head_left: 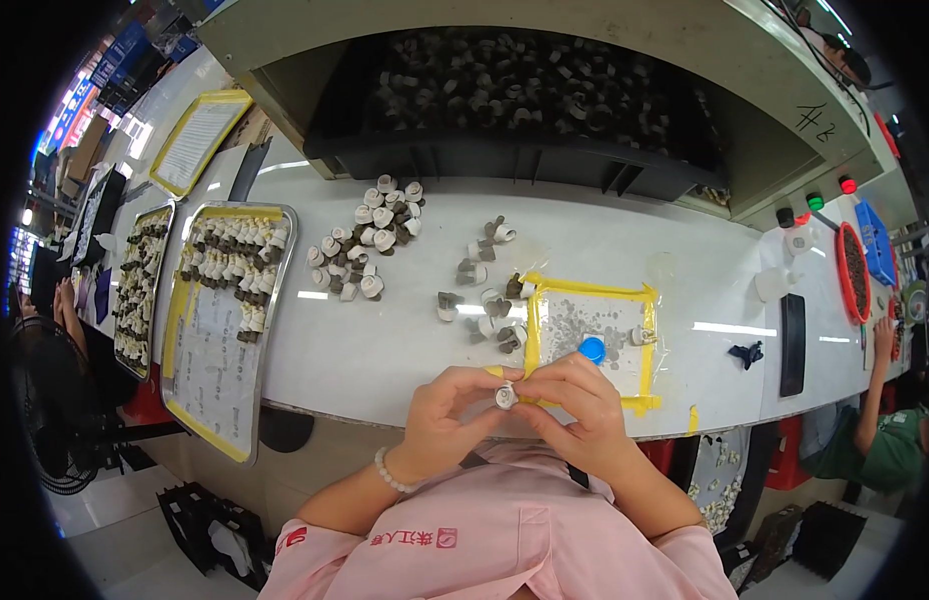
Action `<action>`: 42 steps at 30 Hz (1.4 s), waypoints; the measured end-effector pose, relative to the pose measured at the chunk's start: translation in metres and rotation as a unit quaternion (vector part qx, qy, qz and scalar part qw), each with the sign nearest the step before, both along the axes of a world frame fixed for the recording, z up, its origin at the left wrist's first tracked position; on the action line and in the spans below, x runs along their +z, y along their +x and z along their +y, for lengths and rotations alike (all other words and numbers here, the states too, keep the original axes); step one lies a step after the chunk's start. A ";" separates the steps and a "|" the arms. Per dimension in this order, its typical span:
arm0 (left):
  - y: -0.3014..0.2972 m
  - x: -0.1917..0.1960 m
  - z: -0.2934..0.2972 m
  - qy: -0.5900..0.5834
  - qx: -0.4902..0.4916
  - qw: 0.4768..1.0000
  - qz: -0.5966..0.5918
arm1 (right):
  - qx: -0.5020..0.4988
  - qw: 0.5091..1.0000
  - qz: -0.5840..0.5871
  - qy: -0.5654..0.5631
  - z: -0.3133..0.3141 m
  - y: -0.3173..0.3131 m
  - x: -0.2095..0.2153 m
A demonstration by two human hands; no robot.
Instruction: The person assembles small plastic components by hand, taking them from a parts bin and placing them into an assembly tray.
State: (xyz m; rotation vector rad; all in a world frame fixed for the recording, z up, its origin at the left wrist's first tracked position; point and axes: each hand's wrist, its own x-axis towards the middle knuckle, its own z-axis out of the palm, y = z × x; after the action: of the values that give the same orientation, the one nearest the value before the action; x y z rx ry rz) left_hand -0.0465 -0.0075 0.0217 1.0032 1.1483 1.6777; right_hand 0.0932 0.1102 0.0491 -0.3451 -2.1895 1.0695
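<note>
At the table's front edge, a small white round part (505,398) is pinched between the fingertips of my left hand (447,412) and my right hand (582,408). Its round end faces up; the fingers cover its sides. A bit of yellow shows at my left fingertip. Just beyond my right hand lies a blue round cap (592,350) on a white sheet (575,300) bordered with yellow tape. Several white-and-dark-grey parts (493,302) lie scattered left of this sheet. A small white piece with metal-coloured bits (642,336) rests near the sheet's right border.
Farther left is a cluster of white-and-grey parts (383,240), then a metal tray (290,225) with rows of parts. A black bin (455,165) full of parts sits under a metal housing. At right are a black rectangular tray (792,345), a red basin (842,240) and a co-worker's arm (873,385).
</note>
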 end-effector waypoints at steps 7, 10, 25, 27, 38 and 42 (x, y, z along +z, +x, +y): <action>-0.002 0.003 -0.001 -0.030 -0.008 0.995 0.097 | -0.012 0.999 -0.019 -0.034 -0.001 0.004 -0.003; 0.000 0.001 -0.001 -0.026 -0.004 0.994 0.107 | -0.019 0.999 -0.021 -0.037 -0.001 0.005 -0.003; 0.003 0.000 0.001 -0.071 -0.048 0.992 -0.093 | -0.178 0.973 -0.102 0.110 0.048 0.057 0.000; 0.003 -0.004 0.003 -0.074 -0.070 0.987 -0.122 | -0.203 0.963 -0.129 0.122 0.063 0.074 0.003; 0.020 -0.019 0.016 -0.151 -0.046 0.955 -0.253 | -0.165 0.955 -0.221 0.108 0.077 0.075 -0.013; 0.019 -0.020 0.016 -0.134 -0.045 0.955 -0.262 | -0.119 0.969 -0.176 0.125 0.068 0.062 -0.003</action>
State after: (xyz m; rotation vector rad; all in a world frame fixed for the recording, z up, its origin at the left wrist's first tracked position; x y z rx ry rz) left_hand -0.0276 0.0087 0.0017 0.3954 0.9202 1.5352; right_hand 0.1555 0.1781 0.0463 -0.7063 -2.4811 0.6262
